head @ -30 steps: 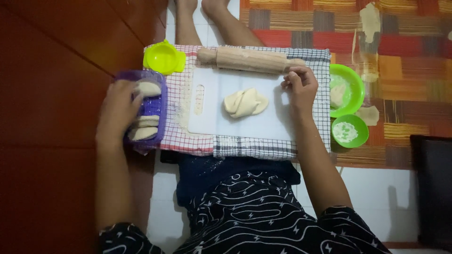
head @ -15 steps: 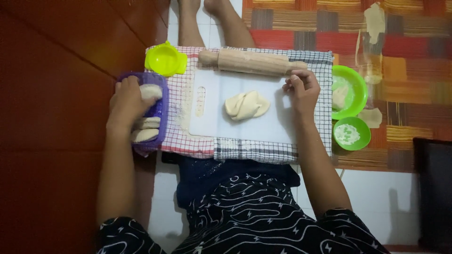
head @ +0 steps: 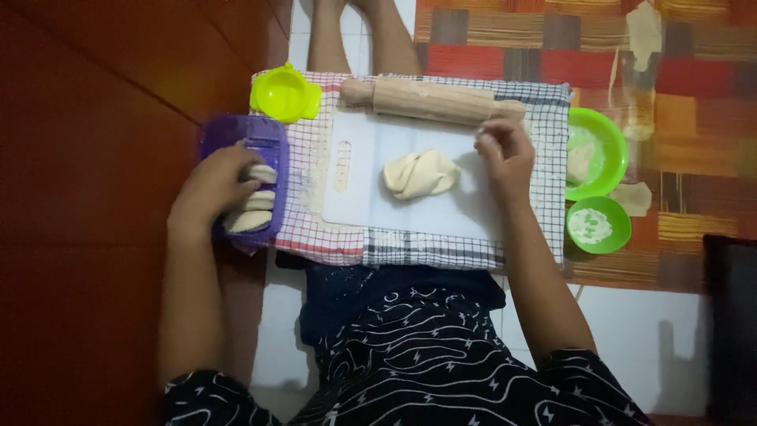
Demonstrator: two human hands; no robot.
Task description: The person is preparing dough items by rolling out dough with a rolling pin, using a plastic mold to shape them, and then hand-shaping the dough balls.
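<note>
Left hand [head: 211, 185] grasps a dumpling [head: 260, 173] in the purple tray [head: 236, 134] — right hand's [head: 505, 154] grip unclear.

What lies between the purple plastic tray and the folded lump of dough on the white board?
In the head view, between the purple plastic tray and the folded lump of pale dough lie only a strip of checked cloth and bare white cutting board.

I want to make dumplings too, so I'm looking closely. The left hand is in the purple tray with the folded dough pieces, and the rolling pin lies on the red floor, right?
Not quite. The left hand is indeed in the purple tray with the folded dough pieces, but the rolling pin lies on the checked cloth, at the far edge of the white board, not on the red floor. The head view shows it.
</note>
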